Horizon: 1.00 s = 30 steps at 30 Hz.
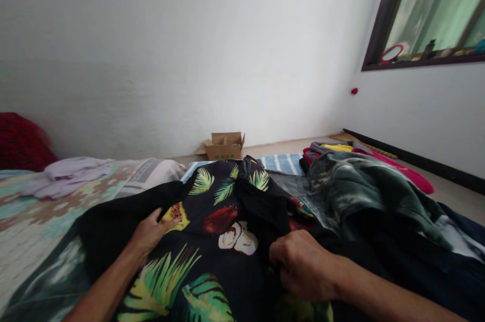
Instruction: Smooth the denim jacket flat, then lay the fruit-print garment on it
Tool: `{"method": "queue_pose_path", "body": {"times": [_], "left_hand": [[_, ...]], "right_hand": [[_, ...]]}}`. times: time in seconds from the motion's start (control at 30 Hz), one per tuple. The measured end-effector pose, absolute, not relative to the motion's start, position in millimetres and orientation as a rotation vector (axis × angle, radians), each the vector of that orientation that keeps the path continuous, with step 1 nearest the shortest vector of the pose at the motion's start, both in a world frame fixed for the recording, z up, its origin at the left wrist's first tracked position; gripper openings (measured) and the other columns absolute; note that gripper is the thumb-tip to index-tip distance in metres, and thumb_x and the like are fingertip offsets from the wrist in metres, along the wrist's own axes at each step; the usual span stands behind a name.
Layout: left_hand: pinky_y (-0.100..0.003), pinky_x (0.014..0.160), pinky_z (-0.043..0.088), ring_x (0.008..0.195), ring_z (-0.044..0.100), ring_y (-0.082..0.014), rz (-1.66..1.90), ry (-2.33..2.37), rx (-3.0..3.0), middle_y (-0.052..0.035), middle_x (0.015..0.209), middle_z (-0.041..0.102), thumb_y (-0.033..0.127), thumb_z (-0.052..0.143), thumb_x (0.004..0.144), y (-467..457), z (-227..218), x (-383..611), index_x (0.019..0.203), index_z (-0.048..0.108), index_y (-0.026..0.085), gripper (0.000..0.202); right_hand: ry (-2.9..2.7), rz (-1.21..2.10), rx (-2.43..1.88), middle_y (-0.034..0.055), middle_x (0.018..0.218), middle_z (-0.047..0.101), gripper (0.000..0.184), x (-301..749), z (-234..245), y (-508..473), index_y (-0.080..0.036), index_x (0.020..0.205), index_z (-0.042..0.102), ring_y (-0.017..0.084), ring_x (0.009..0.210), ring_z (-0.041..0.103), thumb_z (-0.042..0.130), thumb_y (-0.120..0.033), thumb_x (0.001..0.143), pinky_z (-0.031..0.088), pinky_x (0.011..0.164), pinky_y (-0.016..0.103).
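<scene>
A black shirt (200, 241) printed with palm leaves and fruit lies spread out in front of me, its collar end away from me. My left hand (151, 233) rests on the shirt's left side beside a yellow fruit print, thumb apart from the fingers. On the right, my right hand (303, 264) is closed in a fist around the shirt's dark fabric near its front edge. Its fingertips are hidden from view. Plain black cloth (113, 218) extends to the left from under the printed part.
Crumpled grey-green clothes (352, 185) are heaped at right, with a pink garment (409, 170) behind. A lilac cloth (64, 175) lies on the patterned bedding (22, 231) at left. An open cardboard box (223, 150) stands by the wall (189, 49). A window (428, 13) is upper right.
</scene>
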<state>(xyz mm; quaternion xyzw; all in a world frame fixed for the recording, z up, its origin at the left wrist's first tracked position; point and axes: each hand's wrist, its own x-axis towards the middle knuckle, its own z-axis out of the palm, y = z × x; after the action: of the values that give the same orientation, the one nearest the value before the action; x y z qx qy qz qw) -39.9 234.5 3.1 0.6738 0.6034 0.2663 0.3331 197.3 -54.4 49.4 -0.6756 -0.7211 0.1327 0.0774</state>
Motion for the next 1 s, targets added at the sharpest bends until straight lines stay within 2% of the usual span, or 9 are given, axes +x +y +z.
{"method": "queue_pose_path", "body": {"times": [0.07,0.17,0.3,0.43,0.57,0.67,0.8,0.9,1.0], "left_hand": [[-0.033,0.067,0.055,0.082,0.068,-0.027,0.644,1.436,1.514,-0.0147,0.11,0.066,0.035,0.074,0.06,224.3,7.8,-38.8,0.135,0.033,0.009,0.089],[-0.037,0.066,0.056,0.067,0.068,-0.0251,0.548,1.211,1.257,-0.0062,0.086,0.072,0.034,0.078,0.056,205.1,18.4,-38.4,0.124,0.045,0.015,0.077],[-0.039,0.067,0.057,0.067,0.069,-0.0265,0.427,1.093,1.166,-0.0041,0.078,0.073,0.033,0.082,0.051,181.1,29.0,-44.2,0.111,0.054,0.017,0.068],[-0.037,0.068,0.057,0.069,0.069,-0.0256,0.353,1.092,1.169,-0.0051,0.077,0.073,0.033,0.083,0.052,163.5,27.4,-57.6,0.099,0.06,0.014,0.056],[-0.033,0.068,0.057,0.071,0.069,-0.0236,0.347,1.082,1.197,-0.0063,0.079,0.073,0.032,0.084,0.05,145.2,24.0,-74.1,0.092,0.062,0.014,0.051],[-0.031,0.064,0.058,0.069,0.069,-0.0224,0.315,1.074,1.209,-0.0075,0.08,0.072,0.033,0.084,0.051,125.8,25.7,-85.7,0.089,0.064,0.013,0.047],[-0.028,0.052,0.056,0.059,0.067,-0.0197,0.252,1.084,1.208,-0.0067,0.08,0.072,0.034,0.083,0.052,95.2,28.4,-102.9,0.089,0.065,0.015,0.046],[-0.025,0.056,0.055,0.059,0.067,-0.017,0.248,1.049,1.231,-0.0049,0.075,0.072,0.033,0.082,0.053,76.1,26.0,-117.1,0.082,0.067,0.016,0.037],[-0.022,0.065,0.054,0.072,0.068,-0.0187,0.249,1.05,1.305,-0.0072,0.078,0.072,0.031,0.081,0.052,65.1,20.7,-127.1,0.076,0.069,0.014,0.032]], "right_hand": [[-1.936,0.372,-1.978,-0.0026,0.058,0.054,0.014,215.5,58.6,-54.5,-0.018,0.066,0.057,0.009,0.053,0.043,0.047,-0.012,0.058,0.026,0.05,0.022],[-1.58,0.411,-1.922,-0.0035,0.059,0.053,0.019,257.8,79.1,-54.6,-0.017,0.07,0.059,0.009,0.054,0.046,0.045,-0.012,0.058,0.03,0.049,0.019],[-1.188,0.127,-2.117,-0.0013,0.06,0.057,0.022,326.9,101.5,-58.0,-0.016,0.08,0.064,0.012,0.053,0.05,0.048,-0.021,0.066,0.034,0.05,0.022],[-0.849,-0.28,-2.664,0.0123,0.077,0.064,0.024,365.8,99.3,-67.3,-0.012,0.083,0.068,0.021,0.071,0.057,0.049,-0.019,0.07,0.036,0.058,0.028],[-0.897,-0.386,-2.846,0.0195,0.102,0.063,0.035,330.1,86.0,-84.2,-0.013,0.108,0.06,0.028,0.085,0.059,0.038,-0.026,0.084,0.036,0.06,0.033],[-1.351,-0.358,-2.707,0.0136,0.099,0.065,0.036,272.2,74.1,-108.0,-0.016,0.112,0.058,0.024,0.081,0.061,0.037,-0.034,0.088,0.036,0.058,0.03],[-1.746,0.147,-2.532,0.0031,0.084,0.068,0.036,218.4,48.7,-157.2,-0.027,0.108,0.06,0.02,0.072,0.063,0.048,-0.049,0.082,0.037,0.056,0.025],[-1.554,0.162,-2.673,0.0082,0.095,0.068,0.048,212.7,25.2,-193.3,-0.024,0.117,0.056,0.026,0.082,0.064,0.046,-0.054,0.081,0.042,0.061,0.03],[-1.268,0.254,-2.819,0.0148,0.096,0.067,0.06,223.4,4.8,-212.1,-0.016,0.122,0.053,0.032,0.084,0.064,0.042,-0.059,0.081,0.044,0.064,0.036]]}}
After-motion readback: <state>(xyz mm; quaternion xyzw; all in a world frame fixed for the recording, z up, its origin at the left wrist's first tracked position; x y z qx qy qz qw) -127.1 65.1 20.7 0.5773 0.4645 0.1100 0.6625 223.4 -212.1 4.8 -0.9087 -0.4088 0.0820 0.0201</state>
